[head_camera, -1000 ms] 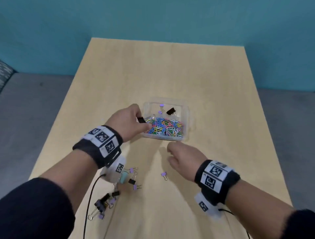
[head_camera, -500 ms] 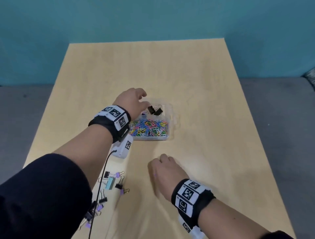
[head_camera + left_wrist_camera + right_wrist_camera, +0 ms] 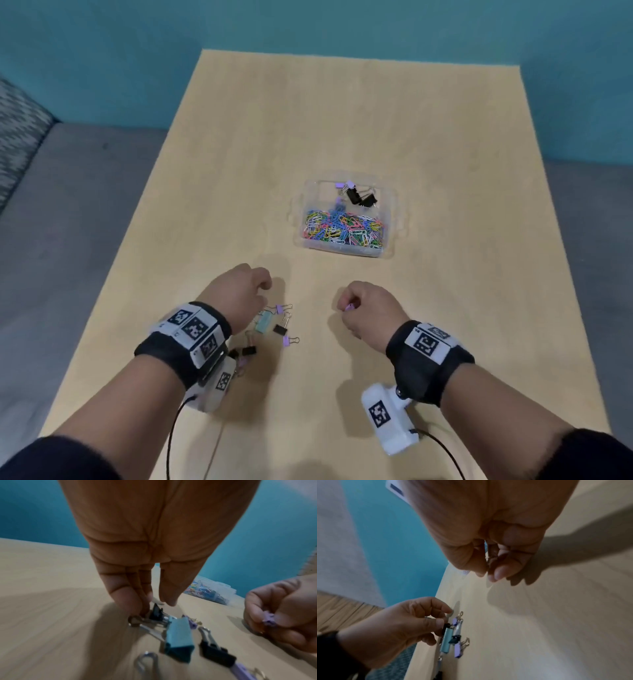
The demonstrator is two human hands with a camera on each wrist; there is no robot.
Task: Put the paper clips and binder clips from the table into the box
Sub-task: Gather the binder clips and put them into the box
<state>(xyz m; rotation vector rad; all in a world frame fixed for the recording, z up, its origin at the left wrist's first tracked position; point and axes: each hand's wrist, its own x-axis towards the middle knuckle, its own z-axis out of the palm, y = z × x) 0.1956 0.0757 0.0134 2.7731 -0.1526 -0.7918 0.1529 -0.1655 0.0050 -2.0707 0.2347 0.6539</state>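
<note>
A clear plastic box [image 3: 399,219] sits mid-table, holding a heap of coloured paper clips [image 3: 342,229] and a few black and purple binder clips [image 3: 359,198]. Near the front edge lies a cluster of loose clips: a large teal binder clip [image 3: 263,322] [image 3: 179,632], a black one [image 3: 280,329] and small purple ones [image 3: 287,340]. My left hand [image 3: 263,291] [image 3: 154,605] reaches down at the cluster's far end and pinches a small black binder clip [image 3: 155,613] [image 3: 447,626]. My right hand [image 3: 346,305] [image 3: 488,573], just right of the cluster, pinches a small purple binder clip [image 3: 350,306] [image 3: 269,619] above the table.
More binder clips [image 3: 246,351] lie partly hidden under my left wrist. The wooden table [image 3: 342,120] stretches bare beyond and to the right of the box. Grey floor and a teal wall surround it. Cables trail from both wrist cameras toward the front edge.
My left hand came back from the box, leaving a black clip in it, and now pinches another in the cluster. My right hand picked the purple clip up off the table.
</note>
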